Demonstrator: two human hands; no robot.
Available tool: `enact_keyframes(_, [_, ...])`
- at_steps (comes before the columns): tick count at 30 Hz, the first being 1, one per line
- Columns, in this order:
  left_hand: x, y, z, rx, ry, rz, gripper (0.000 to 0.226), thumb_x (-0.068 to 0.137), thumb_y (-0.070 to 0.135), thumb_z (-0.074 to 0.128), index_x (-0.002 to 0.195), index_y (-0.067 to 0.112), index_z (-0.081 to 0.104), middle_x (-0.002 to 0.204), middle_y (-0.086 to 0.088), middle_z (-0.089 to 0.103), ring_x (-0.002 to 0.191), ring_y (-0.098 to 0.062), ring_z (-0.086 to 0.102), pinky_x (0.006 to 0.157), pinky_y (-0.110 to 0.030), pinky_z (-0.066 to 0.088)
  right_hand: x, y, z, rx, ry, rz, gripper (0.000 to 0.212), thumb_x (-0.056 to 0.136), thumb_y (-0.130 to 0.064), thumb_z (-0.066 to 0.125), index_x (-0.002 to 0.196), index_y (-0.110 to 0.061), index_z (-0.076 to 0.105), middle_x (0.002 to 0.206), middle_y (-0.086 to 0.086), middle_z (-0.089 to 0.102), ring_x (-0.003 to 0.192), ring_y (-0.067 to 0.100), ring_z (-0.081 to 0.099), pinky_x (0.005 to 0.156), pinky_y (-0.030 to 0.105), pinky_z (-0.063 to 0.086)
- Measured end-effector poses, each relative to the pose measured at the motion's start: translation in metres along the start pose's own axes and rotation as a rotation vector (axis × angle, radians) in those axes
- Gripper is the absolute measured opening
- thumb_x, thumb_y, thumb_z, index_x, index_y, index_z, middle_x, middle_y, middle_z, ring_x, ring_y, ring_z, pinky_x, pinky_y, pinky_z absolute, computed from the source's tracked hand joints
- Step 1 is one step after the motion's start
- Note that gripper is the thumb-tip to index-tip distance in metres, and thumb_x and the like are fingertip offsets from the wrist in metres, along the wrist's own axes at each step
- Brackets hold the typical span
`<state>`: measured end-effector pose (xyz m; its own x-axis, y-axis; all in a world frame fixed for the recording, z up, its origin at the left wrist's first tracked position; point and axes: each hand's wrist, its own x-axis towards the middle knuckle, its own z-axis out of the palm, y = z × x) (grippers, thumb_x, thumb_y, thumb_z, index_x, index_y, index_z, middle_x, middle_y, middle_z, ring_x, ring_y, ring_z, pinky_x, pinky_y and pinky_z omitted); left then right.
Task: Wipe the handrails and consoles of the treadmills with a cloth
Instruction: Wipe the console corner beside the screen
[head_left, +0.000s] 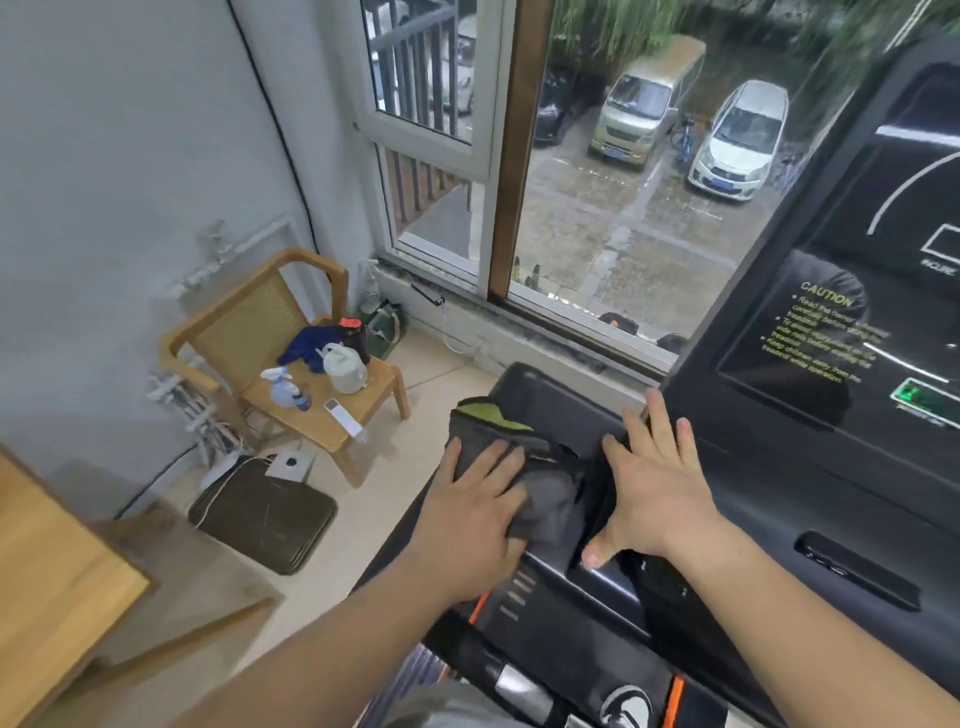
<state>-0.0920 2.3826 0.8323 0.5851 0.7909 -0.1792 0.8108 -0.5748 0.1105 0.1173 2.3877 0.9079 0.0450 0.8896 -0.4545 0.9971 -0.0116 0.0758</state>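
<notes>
Head cam: L hand (483, 512) flat on grey-green cloth (550, 501), fingers straight and spread, pressing it onto side ledge of treadmill console (810, 499), approx 6 o'clock in frame. R hand (654, 488) palm down, fingers splayed, on ledge at cloth's 3 o'clock, gripping nothing. Hands apart. Caution text on console at 3 o'clock. Wooden chair (311, 374) w/ spray bottle (284, 389) at 9 o'clock; window (623, 208) at 12.

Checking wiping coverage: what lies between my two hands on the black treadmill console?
Head view: the bunched grey, green-edged cloth under the left hand, then a dark console strip beside the right hand.
</notes>
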Motion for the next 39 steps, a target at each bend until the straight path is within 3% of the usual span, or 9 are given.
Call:
enact_keyframes(4, [0.040,-0.042,-0.009,-0.335,0.004,-0.206,0.058,0.099,0.041,0.049,0.152,0.020,0.041,0.171,-0.002,0.012,0.157,-0.026,0.014,0.122,-0.046,0.027,0.004,-0.027,-0.006,0.144,-0.026,-0.059,0.151,0.054,-0.072,0.086,0.164,-0.014,0.000,0.171,0.006,-0.012,0.158,0.020,-0.013,0.125,0.037,0.016])
enact_keyframes(6, [0.033,-0.042,-0.004,-0.465,0.056,-0.290,0.043,0.099,0.041,0.050,0.132,0.015,0.056,0.160,-0.007,0.031,0.145,-0.031,0.034,0.109,-0.039,0.041,0.008,-0.035,-0.001,0.135,-0.043,-0.032,0.156,0.052,-0.073,0.087,0.164,-0.013,-0.004,0.170,0.009,-0.017,0.157,0.022,-0.015,0.127,0.040,0.017])
enact_keyframes(10, [-0.040,-0.029,0.021,-0.267,0.084,-0.244,0.027,0.081,0.039,0.047,0.099,0.024,0.060,0.172,0.001,0.009,0.152,-0.029,0.025,0.095,-0.047,0.054,0.016,-0.034,0.004,0.109,-0.049,0.000,0.155,0.048,-0.076,0.087,0.163,-0.010,0.006,0.171,0.008,-0.005,0.159,0.021,-0.003,0.125,0.036,0.021])
enact_keyframes(13, [-0.074,-0.028,0.031,-0.226,0.054,-0.226,0.024,0.072,0.040,0.046,0.086,0.025,0.058,0.169,-0.008,0.023,0.142,-0.036,0.043,0.082,-0.045,0.060,0.019,-0.035,0.003,0.086,-0.072,0.003,0.156,0.047,-0.075,0.088,0.163,-0.011,0.005,0.171,0.006,-0.004,0.158,0.021,-0.001,0.122,0.037,0.027])
enact_keyframes(20, [0.056,-0.052,-0.018,-0.541,-0.132,-0.462,0.052,0.105,0.045,0.037,0.140,0.008,0.043,0.146,-0.021,0.043,0.131,-0.042,0.050,0.105,-0.045,0.042,0.021,-0.045,-0.005,0.098,-0.083,0.051,0.135,0.042,-0.062,0.096,0.149,-0.012,0.031,0.150,0.003,0.025,0.145,0.021,0.027,0.096,0.038,0.049])
enact_keyframes(24, [0.041,-0.039,-0.006,-0.419,0.011,-0.457,0.040,0.102,0.048,0.039,0.122,0.017,0.052,0.137,-0.013,0.047,0.117,-0.036,0.055,0.094,-0.045,0.048,0.019,-0.036,0.000,0.157,-0.062,0.019,0.132,0.042,-0.063,0.096,0.147,-0.015,0.031,0.154,-0.001,0.022,0.146,0.018,0.026,0.100,0.035,0.047])
enact_keyframes(28, [-0.033,-0.032,0.020,-0.285,0.104,-0.285,0.026,0.084,0.046,0.049,0.092,0.023,0.057,0.159,-0.015,0.034,0.128,-0.035,0.050,0.090,-0.044,0.055,0.020,-0.033,0.000,0.213,-0.041,-0.004,0.158,0.047,-0.062,0.095,0.163,-0.019,-0.002,0.166,0.001,0.006,0.156,0.020,0.009,0.113,0.035,0.039])
enact_keyframes(34, [0.041,-0.052,-0.007,-0.353,-0.057,-0.310,0.043,0.099,0.046,0.044,0.129,0.015,0.051,0.152,-0.016,0.032,0.126,-0.039,0.050,0.100,-0.045,0.048,0.024,-0.039,-0.003,0.133,-0.032,-0.003,0.155,0.045,-0.063,0.094,0.163,-0.018,0.004,0.160,0.003,0.015,0.150,0.024,0.023,0.099,0.035,0.048])
enact_keyframes(39, [0.111,-0.043,-0.023,-0.453,-0.060,-0.410,0.047,0.102,0.044,0.041,0.140,0.018,0.045,0.152,-0.017,0.034,0.131,-0.041,0.046,0.104,-0.046,0.041,0.024,-0.033,0.004,0.180,-0.014,-0.019,0.156,0.043,-0.064,0.094,0.163,-0.019,0.005,0.161,0.003,0.014,0.155,0.023,0.016,0.108,0.035,0.043])
